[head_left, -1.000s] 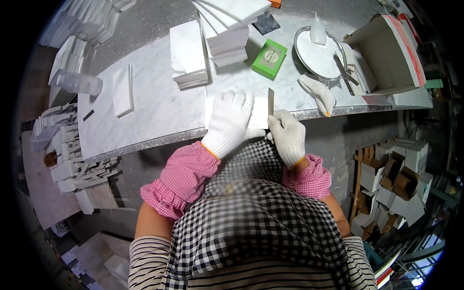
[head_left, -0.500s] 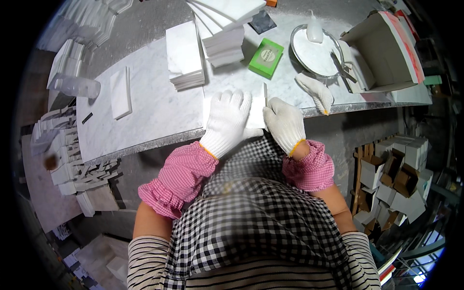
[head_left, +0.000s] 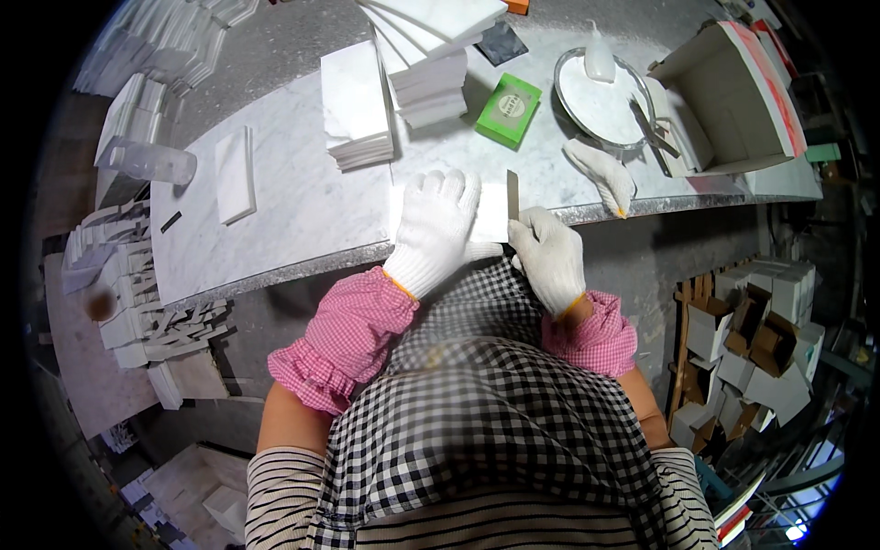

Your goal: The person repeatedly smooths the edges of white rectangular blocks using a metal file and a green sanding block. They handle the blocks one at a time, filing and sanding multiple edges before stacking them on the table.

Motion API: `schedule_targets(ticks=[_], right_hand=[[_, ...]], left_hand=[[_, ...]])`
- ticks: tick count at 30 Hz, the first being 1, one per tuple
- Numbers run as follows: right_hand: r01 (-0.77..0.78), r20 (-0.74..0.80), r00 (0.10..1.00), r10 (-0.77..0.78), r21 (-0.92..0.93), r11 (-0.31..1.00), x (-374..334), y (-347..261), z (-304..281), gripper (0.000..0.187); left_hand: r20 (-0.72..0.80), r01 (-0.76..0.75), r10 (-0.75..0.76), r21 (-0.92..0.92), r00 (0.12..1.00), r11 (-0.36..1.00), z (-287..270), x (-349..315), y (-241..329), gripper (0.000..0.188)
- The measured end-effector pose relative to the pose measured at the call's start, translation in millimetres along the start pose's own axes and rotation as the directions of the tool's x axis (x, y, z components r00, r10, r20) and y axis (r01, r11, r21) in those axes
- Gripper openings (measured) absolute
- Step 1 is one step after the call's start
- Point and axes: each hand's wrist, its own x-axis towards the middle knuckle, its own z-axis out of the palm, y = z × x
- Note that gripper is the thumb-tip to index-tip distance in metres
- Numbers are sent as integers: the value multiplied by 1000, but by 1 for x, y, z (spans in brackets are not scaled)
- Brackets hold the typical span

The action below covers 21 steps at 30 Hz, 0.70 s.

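At the front edge of the marble worktable (head_left: 302, 220), my left hand (head_left: 434, 215) in a white knit glove lies flat on a white tile (head_left: 492, 213). Its thumb stretches to the right along the tile's near edge. My right hand (head_left: 550, 257), also gloved, is closed round the near end of a thin grey-brown strip (head_left: 512, 194). The strip runs along the tile's right edge; its exact kind cannot be told. My right fingertips are partly hidden under the hand. A green box (head_left: 508, 110) sits beyond the tile.
Stacks of white tiles (head_left: 356, 101) stand behind my left hand. At left are a single tile slab (head_left: 235, 174) and a clear bottle (head_left: 151, 162). A loose glove (head_left: 600, 176), a basin of white material (head_left: 596, 101) and an open carton (head_left: 733, 110) occupy the right side.
My right hand has turned and drawn slightly back toward me. The strip now shows its broad grey-brown face, where a pale narrow edge showed before. My left hand stays on the tile.
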Motion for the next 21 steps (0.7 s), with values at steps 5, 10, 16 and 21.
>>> schedule_targets(ticks=[5,10,16,21], right_hand=[[60,-76,995,-58,24,998,-9,12,9,23],[125,-75,989,-127,-36,992,-10,15,10,23],[238,-75,966,-247,-114,964,0,23,14,25],[224,-65,968,-243,-214,951,12,17,14,24]], left_hand=[[21,11,-10,-17,1000,1000,4,0,-1,98],[-7,1,-1,-9,1000,1000,3,1,0,98],[30,7,-7,-16,1000,1000,0,2,0,100],[27,-13,14,-24,1000,1000,1,3,0,100]])
